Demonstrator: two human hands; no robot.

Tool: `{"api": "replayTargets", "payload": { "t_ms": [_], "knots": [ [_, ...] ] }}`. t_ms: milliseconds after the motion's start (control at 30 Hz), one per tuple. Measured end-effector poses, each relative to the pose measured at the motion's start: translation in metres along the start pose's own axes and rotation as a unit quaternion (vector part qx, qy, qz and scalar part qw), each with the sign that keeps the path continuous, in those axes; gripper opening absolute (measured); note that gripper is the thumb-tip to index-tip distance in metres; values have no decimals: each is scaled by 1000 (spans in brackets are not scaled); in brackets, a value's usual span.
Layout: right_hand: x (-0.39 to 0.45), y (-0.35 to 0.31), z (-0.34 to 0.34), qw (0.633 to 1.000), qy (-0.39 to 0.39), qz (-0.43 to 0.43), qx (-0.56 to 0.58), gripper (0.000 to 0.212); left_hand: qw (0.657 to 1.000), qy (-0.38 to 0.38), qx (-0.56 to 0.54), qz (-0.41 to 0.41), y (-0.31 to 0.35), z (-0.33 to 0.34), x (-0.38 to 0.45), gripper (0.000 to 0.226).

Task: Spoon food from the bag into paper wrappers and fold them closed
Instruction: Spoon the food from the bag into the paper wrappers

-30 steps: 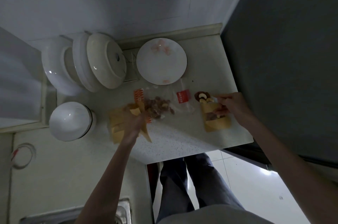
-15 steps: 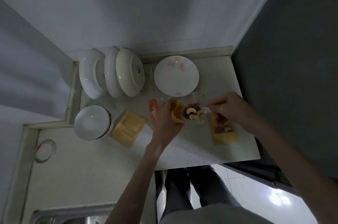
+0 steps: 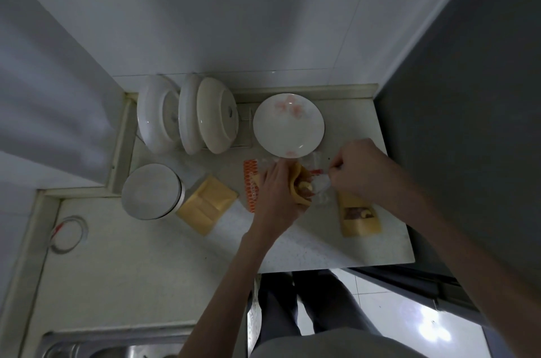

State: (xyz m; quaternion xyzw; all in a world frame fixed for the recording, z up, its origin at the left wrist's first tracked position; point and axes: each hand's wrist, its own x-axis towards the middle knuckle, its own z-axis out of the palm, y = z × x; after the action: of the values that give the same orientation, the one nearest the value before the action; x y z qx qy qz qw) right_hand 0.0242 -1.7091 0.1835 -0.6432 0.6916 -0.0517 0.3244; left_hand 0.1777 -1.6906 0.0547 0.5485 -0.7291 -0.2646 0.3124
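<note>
We cup the open paper wrapper [image 3: 295, 182] in our left hand [image 3: 275, 196]; it is light, floppy paper, best held around its folded sides. Our right hand [image 3: 360, 170] pinches what seems a spoon handle [image 3: 333, 166] over the crinkly, slippery plastic bag [image 3: 319, 185].

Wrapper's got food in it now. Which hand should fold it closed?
Probably the left hand: it already grips the filled wrapper and could pinch its open edge over. The right hand is curled round what looks like the spoon handle beside the bag, so it's busy.

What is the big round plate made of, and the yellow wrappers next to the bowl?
The plate looks like glazed ceramic: white, smooth, faintly shiny, with a pink flower print. The yellow wrappers seem to be thin matte paper, lying flat with sharp creases.
</note>
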Motion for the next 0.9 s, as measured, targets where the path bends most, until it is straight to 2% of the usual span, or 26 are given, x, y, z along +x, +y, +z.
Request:
{"api": "replayTargets", "payload": {
  "t_ms": [67, 167, 267, 333, 400, 500, 567, 633, 733, 800, 900],
  "knots": [
    [-4, -10, -4, 1000, 2, -15, -6, 44, 1000, 0, -14, -12, -3, 1, -2, 59],
    [-5, -13, -6, 1000, 7, -15, 5, 45, 999, 2, -34, -24, -5, 0, -4, 62],
    [-2, -4, -4, 1000, 16, -7, 17, 22, 998, 6, -51, -28, -5, -2, -5, 59],
    [-2, 5, -6, 998, 48, -6, 30, 23, 996, 5, -74, -43, -8, -1, -7, 61],
    [-2, 19, -7, 995, 80, 12, 59, 21, 987, -12, -126, -101, -11, -2, -10, 66],
    [-7, 41, -8, 984, 117, 69, 111, 17, 953, -17, -229, -199, -20, -2, -10, 62],
    [-11, 57, -6, 981, 140, 78, 113, 16, 950, 11, -220, -221, -25, -8, -8, 59],
    [-15, 72, -7, 977, 156, 78, 122, 16, 956, 32, -211, -199, -26, -18, -1, 54],
    [-17, 94, -5, 974, 160, 94, 131, 15, 961, 8, -210, -181, -33, -20, 10, 48],
    [-10, 104, 3, 975, 152, 104, 124, 15, 962, -22, -190, -197, -42, -20, 12, 47],
    [8, 123, 22, 980, 129, 117, 99, 19, 959, -24, -170, -226, -59, -13, 11, 54]
  ]
}}
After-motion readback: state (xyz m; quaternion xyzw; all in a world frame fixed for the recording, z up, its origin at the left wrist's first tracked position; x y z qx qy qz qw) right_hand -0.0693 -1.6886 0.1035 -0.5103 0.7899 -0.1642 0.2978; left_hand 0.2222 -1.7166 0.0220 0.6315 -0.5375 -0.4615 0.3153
